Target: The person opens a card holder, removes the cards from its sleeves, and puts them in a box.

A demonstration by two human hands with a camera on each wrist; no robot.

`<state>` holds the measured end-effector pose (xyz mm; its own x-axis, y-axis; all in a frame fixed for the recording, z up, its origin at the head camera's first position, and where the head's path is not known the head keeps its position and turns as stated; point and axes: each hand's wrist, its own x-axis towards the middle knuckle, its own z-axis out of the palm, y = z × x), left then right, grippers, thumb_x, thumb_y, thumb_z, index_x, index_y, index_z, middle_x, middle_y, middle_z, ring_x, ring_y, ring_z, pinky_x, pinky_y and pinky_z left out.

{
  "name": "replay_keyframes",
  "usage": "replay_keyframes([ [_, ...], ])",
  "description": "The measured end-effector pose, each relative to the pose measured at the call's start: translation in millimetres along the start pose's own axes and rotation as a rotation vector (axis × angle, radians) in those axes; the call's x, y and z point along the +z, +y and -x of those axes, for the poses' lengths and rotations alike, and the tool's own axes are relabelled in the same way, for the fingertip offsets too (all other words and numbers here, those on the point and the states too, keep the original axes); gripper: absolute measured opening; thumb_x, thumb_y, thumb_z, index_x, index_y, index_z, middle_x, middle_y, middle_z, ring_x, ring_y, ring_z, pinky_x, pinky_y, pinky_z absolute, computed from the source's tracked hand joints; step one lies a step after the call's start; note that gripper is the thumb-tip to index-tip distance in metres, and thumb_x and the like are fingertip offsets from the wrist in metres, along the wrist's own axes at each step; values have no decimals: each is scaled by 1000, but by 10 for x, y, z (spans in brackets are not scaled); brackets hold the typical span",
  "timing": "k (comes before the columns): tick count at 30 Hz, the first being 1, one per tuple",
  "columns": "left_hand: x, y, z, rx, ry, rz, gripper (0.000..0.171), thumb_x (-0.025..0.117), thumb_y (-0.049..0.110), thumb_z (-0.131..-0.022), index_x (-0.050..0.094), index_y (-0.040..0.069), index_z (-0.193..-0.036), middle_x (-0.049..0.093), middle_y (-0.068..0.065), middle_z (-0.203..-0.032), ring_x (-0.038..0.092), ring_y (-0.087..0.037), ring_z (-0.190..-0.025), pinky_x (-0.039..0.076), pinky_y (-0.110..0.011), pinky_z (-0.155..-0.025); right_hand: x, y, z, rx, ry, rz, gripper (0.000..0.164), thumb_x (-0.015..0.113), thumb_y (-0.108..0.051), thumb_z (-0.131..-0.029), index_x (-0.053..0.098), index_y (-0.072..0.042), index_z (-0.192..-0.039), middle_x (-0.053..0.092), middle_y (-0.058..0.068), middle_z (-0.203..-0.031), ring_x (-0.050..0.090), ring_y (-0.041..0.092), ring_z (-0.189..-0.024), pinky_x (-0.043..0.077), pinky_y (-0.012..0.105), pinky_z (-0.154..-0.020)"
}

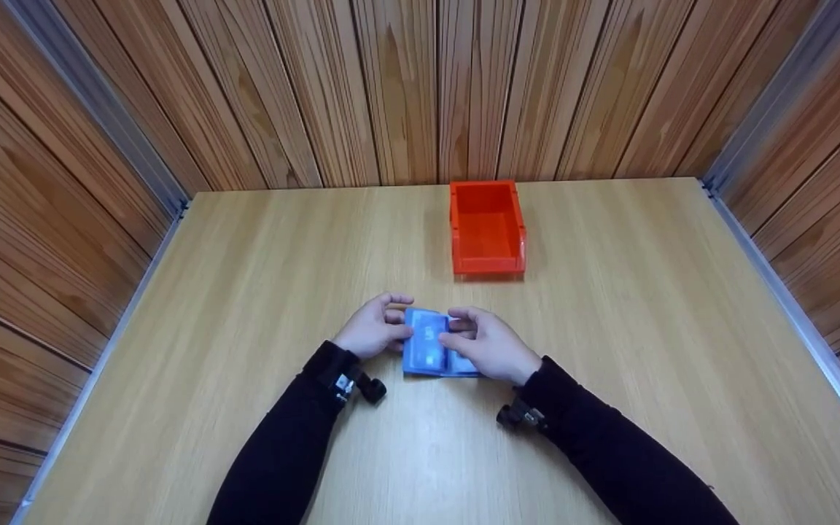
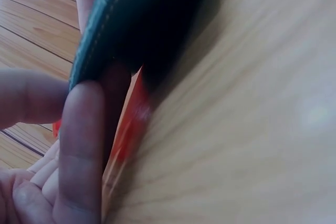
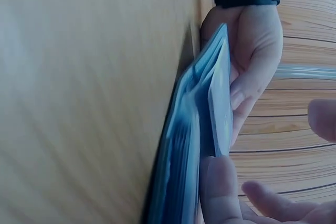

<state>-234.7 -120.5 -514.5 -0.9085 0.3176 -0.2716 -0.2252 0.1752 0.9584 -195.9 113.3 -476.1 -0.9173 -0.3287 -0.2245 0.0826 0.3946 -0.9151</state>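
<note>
A blue card wallet [image 1: 424, 357] lies opened out low over the table, between the two hands. My left hand [image 1: 372, 328] grips its left edge, thumb on top and fingers beneath. In the left wrist view the wallet's stitched dark cover [image 2: 121, 14] is tilted up from the tabletop. My right hand [image 1: 496, 346] reaches over the right half, its thumb tip at the inner edge of the left panel. The right wrist view shows a pale card-like leaf [image 3: 220, 103] standing up, with a right fingertip [image 3: 219, 184] at its edge. Several thin sleeves [image 3: 181, 166] are stacked in the fold.
An orange-red open-front bin [image 1: 489, 266] stands at the back of the wooden table [image 1: 303, 248], just right of the middle. Wood-panelled walls [image 1: 405, 95] rise behind and on both sides. Metal rails [image 1: 799, 321] run along the table's side edges.
</note>
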Motion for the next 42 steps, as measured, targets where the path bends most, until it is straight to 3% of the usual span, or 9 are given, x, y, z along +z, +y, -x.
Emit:
replay_keyframes([
  [10, 29, 20, 5, 0, -2, -25, 54, 67, -4, -86, 47, 6, -135, 68, -10, -101, 68, -21, -83, 59, -34, -64, -18, 93, -59, 39, 13, -117, 58, 69, -17, -91, 45, 1, -141, 69, 13, -112, 69, 24, -84, 58, 32, -72],
  [21, 47, 27, 1, 5, -9, -46, 51, 66, -5, -85, 50, 7, -132, 69, -9, -100, 68, -21, -81, 59, -34, -64, -65, 183, -159, 144, -63, -200, 38, 69, -7, -89, 59, 0, -125, 74, 12, -91, 71, 19, -73, 56, 24, -53],
  [30, 55, 13, -1, 30, -43, -14, 44, 65, -8, -85, 55, 9, -125, 70, -8, -100, 67, -19, -78, 58, -31, -60, -32, 174, -191, 145, -43, -163, 25, 74, -8, -85, 62, -2, -106, 72, 9, -80, 67, 15, -61, 52, 22, -47],
  [42, 60, 0, 4, 38, -44, -14, 45, 63, -9, -84, 55, 4, -126, 67, -7, -94, 66, -17, -78, 56, -29, -59, -27, 233, -197, 117, -4, -185, 18, 69, -3, -85, 60, 0, -100, 67, 5, -74, 62, 12, -55, 51, 22, -45],
])
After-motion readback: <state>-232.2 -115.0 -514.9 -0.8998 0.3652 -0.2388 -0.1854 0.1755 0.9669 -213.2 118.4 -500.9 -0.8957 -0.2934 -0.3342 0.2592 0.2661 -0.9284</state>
